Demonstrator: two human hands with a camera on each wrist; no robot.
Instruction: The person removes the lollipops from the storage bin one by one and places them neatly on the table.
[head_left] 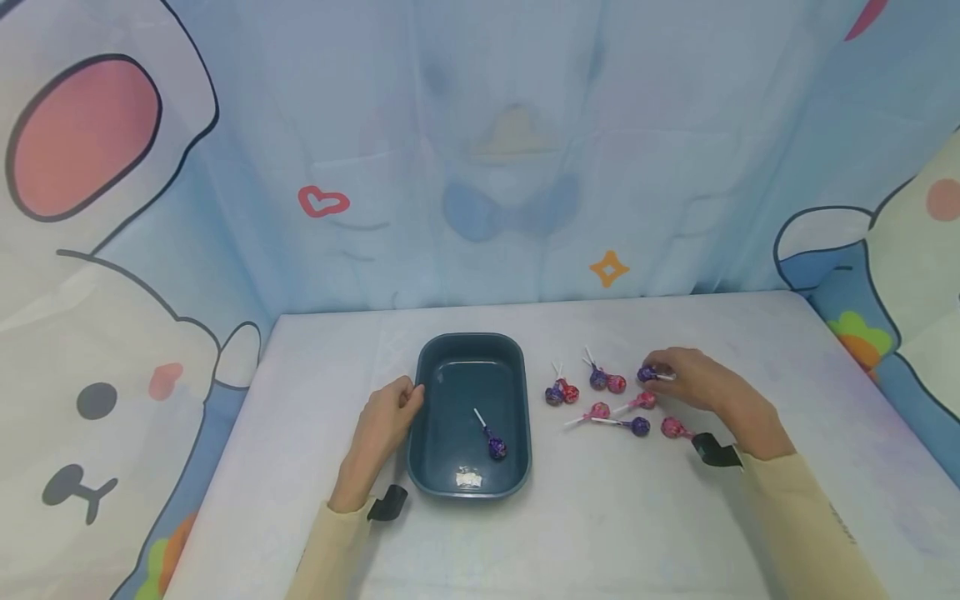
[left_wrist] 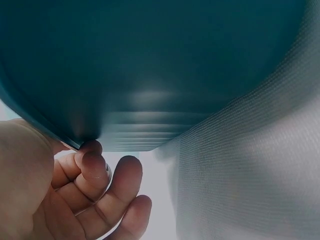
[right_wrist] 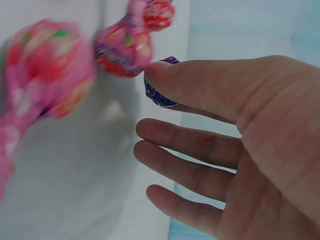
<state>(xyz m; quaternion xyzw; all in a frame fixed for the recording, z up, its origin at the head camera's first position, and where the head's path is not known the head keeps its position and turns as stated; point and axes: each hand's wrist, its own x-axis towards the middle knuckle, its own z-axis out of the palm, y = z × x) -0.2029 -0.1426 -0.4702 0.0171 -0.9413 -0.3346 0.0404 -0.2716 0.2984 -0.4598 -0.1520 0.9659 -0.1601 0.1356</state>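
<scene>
A dark teal tray [head_left: 468, 346] stands on the table, with one purple-wrapped lollipop [head_left: 496, 447] lying inside it. At the tray's left side, my left hand [head_left: 386, 421] pinches the rim between thumb and index finger; the left wrist view shows the other fingers loosely bent below. Over at the right, my right hand [head_left: 693, 379] pinches another purple lollipop [head_left: 647, 373] by its wrapped head, the white stick pointing right. In the right wrist view the thumb covers much of that purple head [right_wrist: 159, 95], and the other fingers are spread out.
Between tray and right hand lie several lollipops: purple ones [head_left: 640, 426], pink ones [head_left: 598, 410] and a red one [head_left: 617, 383]. A pink lollipop [head_left: 673, 427] lies close to the right wrist strap. A printed curtain [head_left: 510, 250] hangs behind the white table [head_left: 600, 517].
</scene>
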